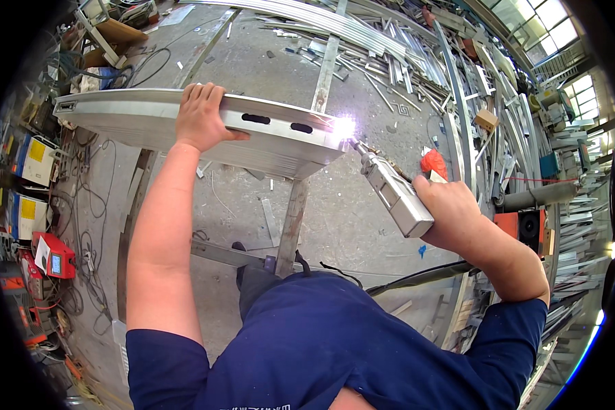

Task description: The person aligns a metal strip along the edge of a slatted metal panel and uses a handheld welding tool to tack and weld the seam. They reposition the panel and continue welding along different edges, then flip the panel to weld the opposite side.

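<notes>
A long silvery metal panel [137,116] with oval slots in its edge lies across in front of me. My left hand [201,117] grips its edge, fingers over the top and thumb along the near face. In my right hand [451,208] is a boxy silver welding gun [393,195], its nozzle pointing up and left at the panel's right end. A bright white-violet glare [344,128] burns at that corner and hides where the nozzle tip meets the metal. A dark hose [424,277] runs below my right forearm.
Metal rails [294,215] support the panel. Scrap strips [396,65] and long profiles lie at the far right. A red bag [433,162] sits beyond the gun. At the left stand a red machine [53,256], white-and-yellow boxes [37,160] and loose cables [82,198].
</notes>
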Motion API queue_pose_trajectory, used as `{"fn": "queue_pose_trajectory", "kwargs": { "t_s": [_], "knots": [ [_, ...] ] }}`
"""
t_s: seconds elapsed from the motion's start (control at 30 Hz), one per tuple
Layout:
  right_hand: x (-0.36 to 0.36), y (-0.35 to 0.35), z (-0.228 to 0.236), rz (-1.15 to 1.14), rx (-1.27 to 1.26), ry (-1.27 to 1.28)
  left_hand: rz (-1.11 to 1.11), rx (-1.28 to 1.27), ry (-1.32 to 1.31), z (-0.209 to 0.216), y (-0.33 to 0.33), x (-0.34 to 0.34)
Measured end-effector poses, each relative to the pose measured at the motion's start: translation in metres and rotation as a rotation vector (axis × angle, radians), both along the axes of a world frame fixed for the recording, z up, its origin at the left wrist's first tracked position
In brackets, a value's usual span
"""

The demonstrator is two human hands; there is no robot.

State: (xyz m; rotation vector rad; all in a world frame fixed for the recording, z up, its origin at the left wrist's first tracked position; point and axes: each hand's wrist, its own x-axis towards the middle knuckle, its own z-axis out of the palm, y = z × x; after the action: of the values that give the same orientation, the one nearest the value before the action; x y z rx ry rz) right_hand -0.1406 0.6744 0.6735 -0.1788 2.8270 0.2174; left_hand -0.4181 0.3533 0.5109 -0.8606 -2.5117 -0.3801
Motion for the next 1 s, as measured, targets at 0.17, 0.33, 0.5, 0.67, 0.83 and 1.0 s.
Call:
{"fn": "queue_pose_trajectory", "kwargs": {
  "t_s": [0.17, 0.33, 0.5, 0.67, 0.83, 1.0],
  "knots": [
    [0.005, 0.003, -0.002, -0.001, -0.007, 0.019, 0.001, -0.002, -0.017, 0.000, 0.002, 0.002],
    [0.013, 0.007, 0.001, -0.025, -0.009, 0.026, 0.019, -0.038, -0.062, 0.006, 0.003, 0.003],
    [0.028, 0.000, 0.026, -0.106, -0.114, 0.080, 0.014, -0.083, -0.093, 0.010, 0.000, 0.003],
    [0.022, -0.029, 0.037, -0.109, -0.126, 0.136, -0.133, -0.053, -0.176, -0.008, -0.029, -0.026],
    [-0.010, -0.081, 0.053, -0.065, -0.112, 0.118, 0.100, -0.236, -0.140, 0.008, -0.128, -0.076],
    [-0.069, -0.150, 0.054, 0.023, -0.083, -0.025, 0.047, -0.178, -0.041, 0.004, -0.191, -0.106]
  ]
}}
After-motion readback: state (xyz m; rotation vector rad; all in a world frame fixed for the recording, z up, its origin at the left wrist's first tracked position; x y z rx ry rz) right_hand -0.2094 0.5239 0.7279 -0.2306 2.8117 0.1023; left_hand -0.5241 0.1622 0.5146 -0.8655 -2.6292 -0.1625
